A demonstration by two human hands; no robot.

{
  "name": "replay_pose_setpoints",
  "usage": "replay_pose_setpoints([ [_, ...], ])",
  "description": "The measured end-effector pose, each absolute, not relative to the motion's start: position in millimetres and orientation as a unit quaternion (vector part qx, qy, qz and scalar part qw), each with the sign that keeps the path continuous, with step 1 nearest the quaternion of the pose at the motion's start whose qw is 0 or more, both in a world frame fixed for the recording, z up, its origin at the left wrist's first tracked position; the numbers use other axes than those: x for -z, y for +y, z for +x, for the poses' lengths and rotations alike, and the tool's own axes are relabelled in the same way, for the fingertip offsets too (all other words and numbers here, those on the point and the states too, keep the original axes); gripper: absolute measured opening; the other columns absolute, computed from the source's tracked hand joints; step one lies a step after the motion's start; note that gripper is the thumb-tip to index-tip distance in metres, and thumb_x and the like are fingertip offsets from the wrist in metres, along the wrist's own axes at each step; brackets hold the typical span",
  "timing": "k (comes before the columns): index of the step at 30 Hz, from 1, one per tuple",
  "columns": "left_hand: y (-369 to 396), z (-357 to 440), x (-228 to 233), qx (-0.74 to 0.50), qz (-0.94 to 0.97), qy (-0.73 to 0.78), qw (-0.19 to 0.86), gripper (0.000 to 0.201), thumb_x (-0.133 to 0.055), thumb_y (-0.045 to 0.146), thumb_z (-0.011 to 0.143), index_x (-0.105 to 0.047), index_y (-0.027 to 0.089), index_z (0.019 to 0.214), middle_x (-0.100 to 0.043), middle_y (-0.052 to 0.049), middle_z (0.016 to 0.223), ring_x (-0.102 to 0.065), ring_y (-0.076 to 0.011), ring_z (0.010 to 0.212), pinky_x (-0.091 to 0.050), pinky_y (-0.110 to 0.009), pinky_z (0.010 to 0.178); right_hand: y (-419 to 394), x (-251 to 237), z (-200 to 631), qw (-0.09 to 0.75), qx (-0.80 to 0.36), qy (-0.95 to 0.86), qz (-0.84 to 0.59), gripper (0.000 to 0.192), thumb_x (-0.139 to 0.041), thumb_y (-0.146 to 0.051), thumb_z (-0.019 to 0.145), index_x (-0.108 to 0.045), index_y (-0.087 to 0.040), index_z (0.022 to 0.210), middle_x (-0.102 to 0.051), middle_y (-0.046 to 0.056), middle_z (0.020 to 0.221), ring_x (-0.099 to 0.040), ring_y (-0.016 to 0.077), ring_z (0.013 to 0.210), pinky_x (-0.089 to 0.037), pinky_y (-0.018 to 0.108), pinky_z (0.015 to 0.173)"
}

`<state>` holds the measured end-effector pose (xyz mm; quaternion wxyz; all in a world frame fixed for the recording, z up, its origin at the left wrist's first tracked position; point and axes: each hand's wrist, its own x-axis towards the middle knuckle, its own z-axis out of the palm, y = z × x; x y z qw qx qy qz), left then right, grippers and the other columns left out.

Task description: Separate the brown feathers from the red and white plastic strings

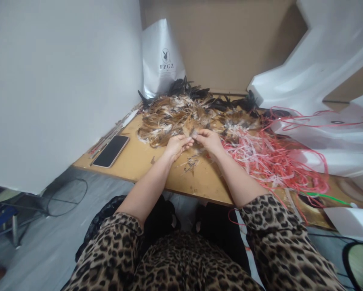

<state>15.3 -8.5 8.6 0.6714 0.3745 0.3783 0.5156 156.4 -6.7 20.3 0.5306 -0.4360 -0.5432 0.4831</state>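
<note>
Close together over the table's front half, both my hands meet fingertip to fingertip. My left hand is closed in a pinch at the base of a small brown feather. From the other side my right hand pinches at the same spot, where a whitish fluffy bit shows. Just beyond my fingers spreads a broad heap of brown, white and black feathers. Loose feather scraps lie on the wood below my hands.
A phone lies at the table's left. Red and pink ribbon strands pile up on the right, before large white plastic sheets. A white printed bag stands at the back; a pale panel borders the left.
</note>
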Motion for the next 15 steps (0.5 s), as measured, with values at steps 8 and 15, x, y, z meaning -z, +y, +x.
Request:
replay_pose_setpoints([
  [8, -8.7, 17.2, -5.5, -0.497, 0.418, 0.387, 0.655, 0.011, -0.070, 0.015, 0.066, -0.064, 0.007, 0.070, -0.066, -0.005, 0.066, -0.056, -0.0039, 0.051, -0.042, -0.013, 0.047, -5.5, -18.8, 156.0, 0.527, -0.472, -0.539, -0.457, 0.028, -0.073, -0.040, 0.053, -0.059, -0.016, 0.059, -0.055, -0.004, 0.054, -0.043, 0.0069, 0.049, -0.034, 0.022, 0.051],
  [15, -9.6, 18.8, -3.9, -0.478, 0.449, 0.399, 0.641, 0.015, -0.073, 0.019, 0.065, -0.064, 0.006, 0.067, -0.065, -0.007, 0.063, -0.056, -0.0051, 0.049, -0.042, -0.014, 0.047, -6.6, -18.3, 156.0, 0.537, -0.475, -0.534, -0.448, 0.027, -0.073, -0.038, 0.053, -0.058, -0.017, 0.059, -0.057, -0.004, 0.057, -0.045, 0.0075, 0.052, -0.035, 0.022, 0.054],
])
